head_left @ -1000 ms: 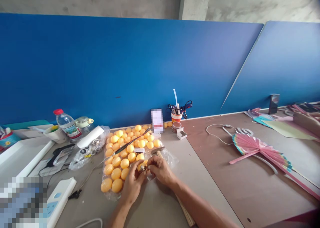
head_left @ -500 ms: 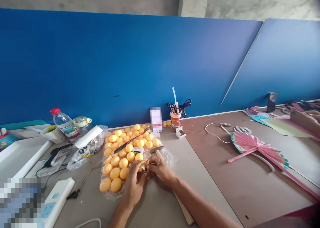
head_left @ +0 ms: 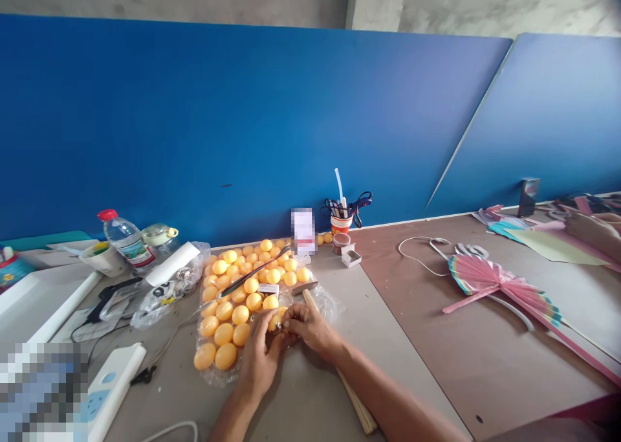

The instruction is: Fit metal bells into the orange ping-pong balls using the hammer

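Note:
Between the fingertips of both hands is a small shiny metal piece (head_left: pixel 278 327), partly covered; its exact kind is unclear. My left hand (head_left: pixel 259 358) pinches it from the left, thumb and forefinger closed together. From the other side my right hand (head_left: pixel 313 329) grips it, fingers bent inward. Just beyond the hands, several orange balls (head_left: pixel 224 334) lie in a clear plastic bag. A slim black tool (head_left: pixel 252 275) and a small white label (head_left: pixel 268 289) rest on them. Under my right forearm runs the wooden handle of a hammer (head_left: pixel 356 406), its head beside the balls.
To the left are a power strip (head_left: pixel 114 380), a white tray (head_left: pixel 53 299), a water bottle (head_left: pixel 127 240) and plastic bags. A cup of tools (head_left: pixel 341 225) and a small open box (head_left: pixel 351 257) stand behind. On the right lies a pink fan (head_left: pixel 499 283); another person's hand (head_left: pixel 589 232) rests farther off.
The metal piece has turned slightly between my fingertips. Both hands stay in nearly the same place, and the view has shifted only a little.

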A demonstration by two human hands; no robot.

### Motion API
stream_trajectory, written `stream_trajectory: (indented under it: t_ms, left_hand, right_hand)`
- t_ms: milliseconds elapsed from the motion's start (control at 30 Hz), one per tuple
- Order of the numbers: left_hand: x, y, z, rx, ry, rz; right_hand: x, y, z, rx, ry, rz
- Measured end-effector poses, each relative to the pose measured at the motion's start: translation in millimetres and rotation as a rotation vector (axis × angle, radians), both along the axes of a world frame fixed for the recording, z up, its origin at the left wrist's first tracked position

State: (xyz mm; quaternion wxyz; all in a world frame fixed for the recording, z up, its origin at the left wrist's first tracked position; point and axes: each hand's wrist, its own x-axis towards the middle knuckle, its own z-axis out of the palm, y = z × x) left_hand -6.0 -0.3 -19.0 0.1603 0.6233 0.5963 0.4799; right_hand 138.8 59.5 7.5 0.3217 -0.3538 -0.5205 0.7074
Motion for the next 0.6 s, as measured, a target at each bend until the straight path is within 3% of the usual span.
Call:
stream_trajectory:
  t_ms: [600]
  left_hand:
    - [0.7,-1.8,-9.7,0.09,0.122,-0.016]
  right_hand:
    - [2.0,-0.2,2.5,-0.008,-0.124,-0.01]
